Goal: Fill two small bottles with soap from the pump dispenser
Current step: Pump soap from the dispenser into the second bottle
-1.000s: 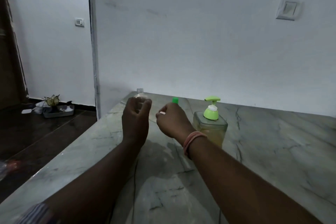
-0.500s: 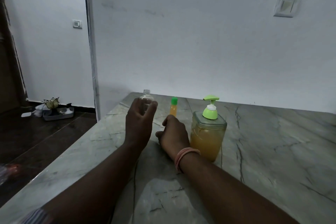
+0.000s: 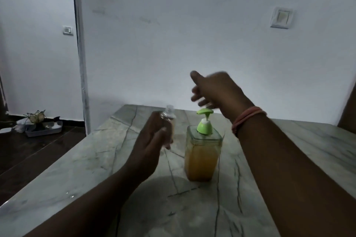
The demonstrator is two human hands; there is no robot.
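My left hand [image 3: 149, 144] grips a small clear bottle [image 3: 169, 119] with no cap, held upright just left of the pump dispenser [image 3: 202, 152]. The dispenser is a square clear jar of orange-yellow soap with a green pump head [image 3: 204, 121]. It stands on the marble table [image 3: 96, 159]. My right hand [image 3: 213, 90] hovers above the pump with its fingers spread, blurred by motion and holding nothing. The second small bottle with the green cap is hidden from view.
A white wall with a switch plate [image 3: 281, 17] rises behind the table. To the left a doorway opens onto a dark floor with a grey tray [image 3: 45, 130] of small items. A dark object [image 3: 348, 113] stands at the right edge.
My right hand rose from the table beside the green-capped bottle to above the pump. My left hand brought the clear bottle closer to the dispenser. The green-capped bottle is no longer visible.
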